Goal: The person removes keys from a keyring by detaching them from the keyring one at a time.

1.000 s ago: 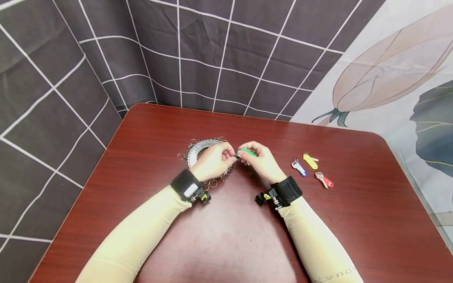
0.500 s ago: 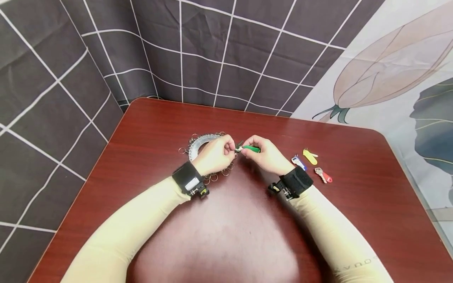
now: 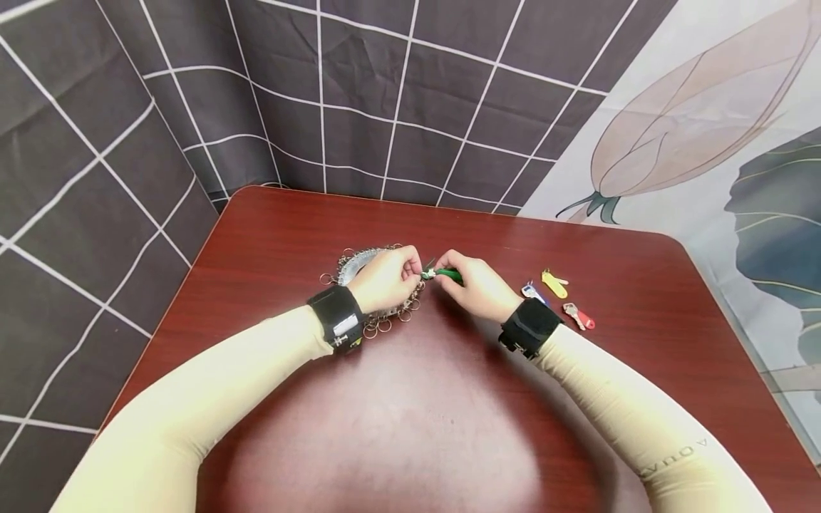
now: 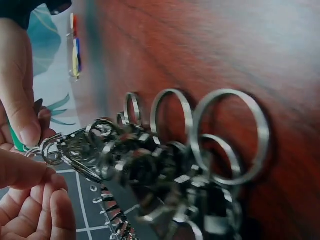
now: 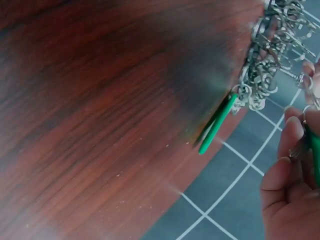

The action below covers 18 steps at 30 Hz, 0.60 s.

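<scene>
You worked at a dark red wooden table (image 3: 577, 399) pushed against a grey grid-patterned cloth (image 3: 359, 92), with a flower-printed sheet (image 3: 718, 121) hanging to its right. Near the middle of the far half of the table lay a large metal key ring (image 3: 355, 261) hung with many small split rings — it rested flat on the wood, partly under your left hand (image 3: 385, 279). That hand's fingers were curled, pinching one small split ring (image 4: 51, 150) between thumb and fingertip; the left wrist view showed the ring held just at the thumb tip, the rest of the bunch trailing off to the right.

Your right hand (image 3: 476, 285) sat just beside the left, almost touching it, fingers closed around a green-headed key (image 3: 447, 273), its metal end pointing toward the pinched ring. Whether the key had entered the ring, I could not tell.

Off to the right of your right wrist lay three more keys, near one another — a blue-headed key (image 3: 529, 291), partly hidden by the wrist strap, a yellow-headed key (image 3: 554, 283) and a red-headed key (image 3: 579, 316).
</scene>
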### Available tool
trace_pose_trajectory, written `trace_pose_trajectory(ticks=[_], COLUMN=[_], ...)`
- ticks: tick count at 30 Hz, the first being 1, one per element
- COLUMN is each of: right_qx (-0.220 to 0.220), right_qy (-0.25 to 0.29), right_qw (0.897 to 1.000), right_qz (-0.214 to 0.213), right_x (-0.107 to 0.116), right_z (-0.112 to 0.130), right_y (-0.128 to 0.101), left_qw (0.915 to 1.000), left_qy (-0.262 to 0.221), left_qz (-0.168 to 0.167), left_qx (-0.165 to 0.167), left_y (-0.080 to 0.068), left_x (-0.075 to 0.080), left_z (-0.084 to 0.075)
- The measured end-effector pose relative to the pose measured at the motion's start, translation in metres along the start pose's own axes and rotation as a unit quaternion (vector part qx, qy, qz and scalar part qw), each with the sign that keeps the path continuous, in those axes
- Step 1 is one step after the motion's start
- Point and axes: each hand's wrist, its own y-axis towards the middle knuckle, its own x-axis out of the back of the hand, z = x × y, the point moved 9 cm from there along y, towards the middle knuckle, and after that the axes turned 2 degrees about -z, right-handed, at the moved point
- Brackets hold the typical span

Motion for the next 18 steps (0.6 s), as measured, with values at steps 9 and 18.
trace_pose_trajectory(ticks=[9, 18], right_qx=[-0.039, -0.088], right_qy=[0.039, 0.109], right_qw=[0.998, 0.989], right_qz=[-0.008, -0.042], right_x=[-0.006, -0.002], right_z=[-0.004, -0.008], right_y=[0.001, 0.004], left_qw=[0.9996, 0.9993], left_qy=[0.024, -0.017], left_qz=[0.01, -0.001], left_qx=[-0.011, 0.032], left_y=[-0.005, -0.007], left_x=[0.0, -0.001], left_z=[-0.002, 0.008])
